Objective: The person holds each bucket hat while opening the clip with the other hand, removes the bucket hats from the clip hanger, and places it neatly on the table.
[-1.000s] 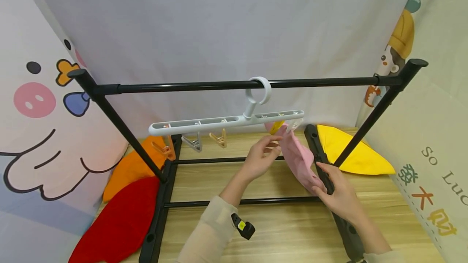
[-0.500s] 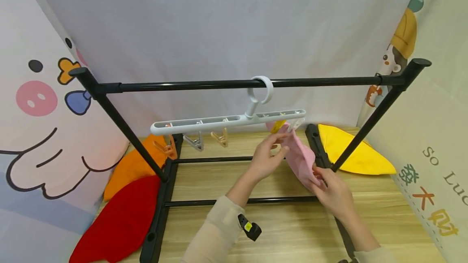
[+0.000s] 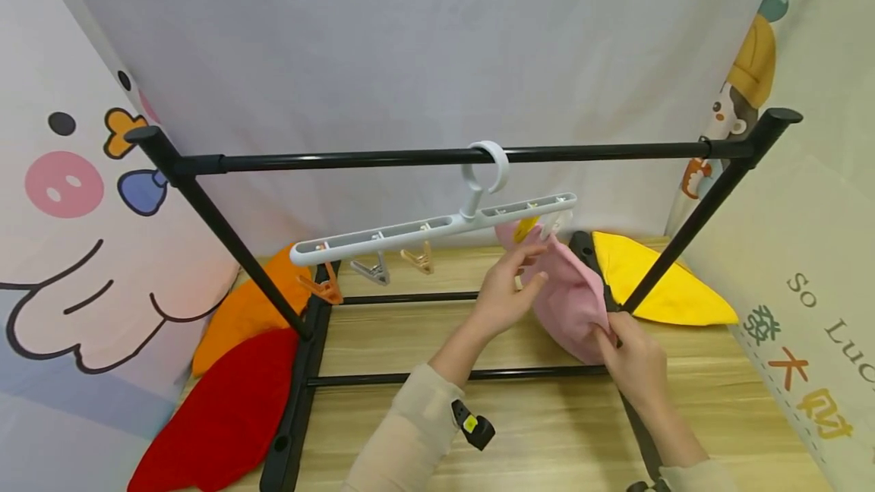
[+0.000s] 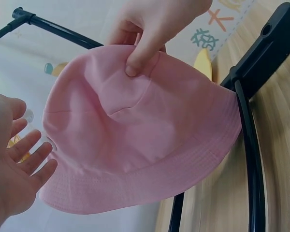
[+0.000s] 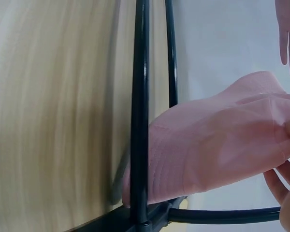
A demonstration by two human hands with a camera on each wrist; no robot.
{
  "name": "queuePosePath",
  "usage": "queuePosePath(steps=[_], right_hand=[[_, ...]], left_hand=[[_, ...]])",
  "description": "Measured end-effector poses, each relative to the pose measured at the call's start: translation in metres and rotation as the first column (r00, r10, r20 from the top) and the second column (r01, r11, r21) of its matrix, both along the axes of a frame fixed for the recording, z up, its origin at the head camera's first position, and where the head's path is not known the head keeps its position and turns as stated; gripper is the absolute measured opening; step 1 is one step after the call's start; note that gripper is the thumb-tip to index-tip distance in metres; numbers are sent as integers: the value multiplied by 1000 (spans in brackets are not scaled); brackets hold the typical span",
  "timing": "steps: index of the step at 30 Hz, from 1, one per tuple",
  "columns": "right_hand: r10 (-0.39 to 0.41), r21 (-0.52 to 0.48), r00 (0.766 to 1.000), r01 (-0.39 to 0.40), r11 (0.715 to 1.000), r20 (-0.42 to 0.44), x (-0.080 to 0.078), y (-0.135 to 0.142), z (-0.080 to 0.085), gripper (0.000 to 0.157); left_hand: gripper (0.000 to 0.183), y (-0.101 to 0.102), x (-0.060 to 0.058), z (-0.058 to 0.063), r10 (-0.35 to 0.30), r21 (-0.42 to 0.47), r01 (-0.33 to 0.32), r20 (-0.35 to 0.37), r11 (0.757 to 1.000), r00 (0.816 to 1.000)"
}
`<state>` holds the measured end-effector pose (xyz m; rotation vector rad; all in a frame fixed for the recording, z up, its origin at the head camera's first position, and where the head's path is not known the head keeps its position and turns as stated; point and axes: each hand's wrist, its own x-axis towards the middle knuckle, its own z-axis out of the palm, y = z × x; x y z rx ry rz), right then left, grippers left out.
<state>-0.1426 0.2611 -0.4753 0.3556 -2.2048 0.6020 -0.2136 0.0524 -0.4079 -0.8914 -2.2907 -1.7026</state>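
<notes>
A pink bucket hat (image 3: 573,306) hangs from the right end of a white clip hanger (image 3: 399,235). The yellow clothespin (image 3: 525,228) and a white clothespin (image 3: 555,225) are at its upper edge. My right hand (image 3: 636,359) pinches the hat's lower right part; in the left wrist view its thumb presses the crown (image 4: 135,106). My left hand (image 3: 504,296) is just left of the hat, below the pins, its fingers spread and relaxed with nothing between them, as the left wrist view shows. In the right wrist view, the stitched brim (image 5: 159,169) passes behind a black rack bar.
The hanger's hook loops over the black rack's top bar (image 3: 342,160). Orange (image 3: 326,285), grey (image 3: 372,272) and beige clothespins (image 3: 418,257) hang at its left. Orange (image 3: 273,279) and red cloth (image 3: 225,408) lie left of the rack, yellow cloth (image 3: 659,279) at the right.
The right hand has closed on the hat and pulled it right, spreading the cloth wider. The hanger has tilted, its right end rising. The left hand has shifted slightly right.
</notes>
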Motion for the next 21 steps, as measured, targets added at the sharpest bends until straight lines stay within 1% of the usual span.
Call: queuePosePath(steps=[3,6,8,11,15,17,21], right_hand=[[8,-6,1000,-8,1000,3,1,1,6,20],[5,1,1000,-5,1000,-20,1,3,12,23],[3,3,999,-3,1000,-50,2,4,17,22],[-8,18,996,10,1000,-86,3,7,24,17],[-29,8,989,31,999,-145,2,10,32,13],[-38,6,984,40,999,-173,2,11,34,16],[-45,26,979,51,998,-198,3,14,37,37]], left_hand=[[37,2,1,2,23,-21,-23,-1,1000,1000],[35,4,2,4,40,-28,-40,-7,999,999],[34,5,3,5,47,-22,-47,-10,999,999],[33,6,4,7,40,-17,-41,-16,999,999],[33,7,5,9,24,-23,-24,-22,999,999],[33,7,5,10,22,-27,-22,-25,999,999],[33,7,5,11,18,-26,-18,-33,999,999]])
